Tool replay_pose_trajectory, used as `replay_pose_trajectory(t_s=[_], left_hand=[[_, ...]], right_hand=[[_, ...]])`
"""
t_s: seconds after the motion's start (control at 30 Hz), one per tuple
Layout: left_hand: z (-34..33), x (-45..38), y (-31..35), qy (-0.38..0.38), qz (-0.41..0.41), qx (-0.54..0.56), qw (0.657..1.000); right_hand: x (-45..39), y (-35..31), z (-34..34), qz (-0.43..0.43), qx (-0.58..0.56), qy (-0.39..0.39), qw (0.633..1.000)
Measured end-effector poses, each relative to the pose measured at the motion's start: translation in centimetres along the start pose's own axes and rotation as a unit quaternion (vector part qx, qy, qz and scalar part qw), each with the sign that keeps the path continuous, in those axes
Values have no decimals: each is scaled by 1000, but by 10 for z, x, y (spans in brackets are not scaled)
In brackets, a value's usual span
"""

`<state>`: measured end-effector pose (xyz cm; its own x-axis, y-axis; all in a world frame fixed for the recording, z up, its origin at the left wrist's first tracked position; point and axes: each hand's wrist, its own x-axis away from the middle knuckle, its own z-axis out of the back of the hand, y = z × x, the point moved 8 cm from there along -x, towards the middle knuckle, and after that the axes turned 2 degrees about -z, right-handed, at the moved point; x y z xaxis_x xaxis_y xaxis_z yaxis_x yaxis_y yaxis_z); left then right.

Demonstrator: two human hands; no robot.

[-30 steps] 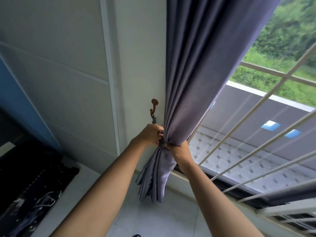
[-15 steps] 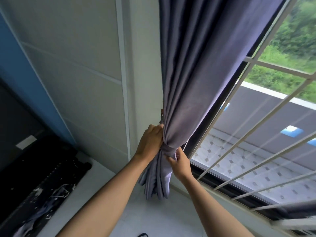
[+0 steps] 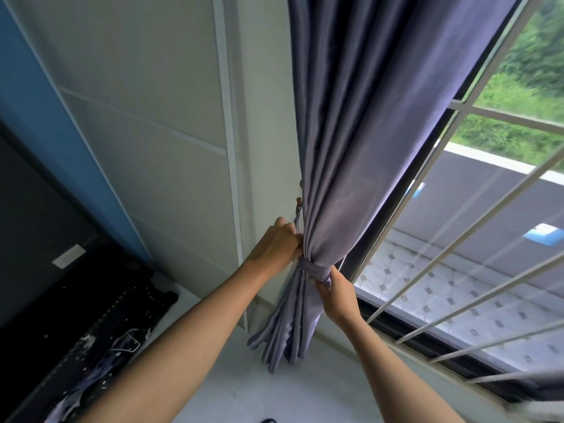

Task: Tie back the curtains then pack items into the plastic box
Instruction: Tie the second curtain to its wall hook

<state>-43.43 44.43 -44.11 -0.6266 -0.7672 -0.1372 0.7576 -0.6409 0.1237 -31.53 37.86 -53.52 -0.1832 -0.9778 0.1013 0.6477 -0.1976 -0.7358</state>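
Curtain (image 3: 351,148), one purple-grey panel, gathered and bound at the centre of the frame by two hands.

Lower left: one dark object (image 3: 91,315) with pale flecks lies by the blue wall. Centre: the left hand (image 3: 276,242), fingers curled, grips the tieback strap just beside the fabric, under one small hook (image 3: 298,202) on the white wall. One band, the tieback (image 3: 314,268), wraps the bunched curtain; the loose folds hang below it toward the sill. The right hand (image 3: 337,296) pinches the tieback from beneath. Right: one window (image 3: 488,239) crossed by white bars.
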Motion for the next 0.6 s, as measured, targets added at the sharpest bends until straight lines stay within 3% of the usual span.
replay_pose_trajectory(t_s=[0.23, 0.4, 0.6], left_hand=[[8, 6, -1, 32, -39, 86, 995], [16, 5, -3, 48, -8, 123, 991], [-9, -6, -4, -33, -11, 179, 983]], right_hand=[[0, 2, -3, -12, 7, -9, 1000], [0, 1, -1, -10, 15, -5, 1000], [-3, 3, 5, -20, 22, -10, 1000]])
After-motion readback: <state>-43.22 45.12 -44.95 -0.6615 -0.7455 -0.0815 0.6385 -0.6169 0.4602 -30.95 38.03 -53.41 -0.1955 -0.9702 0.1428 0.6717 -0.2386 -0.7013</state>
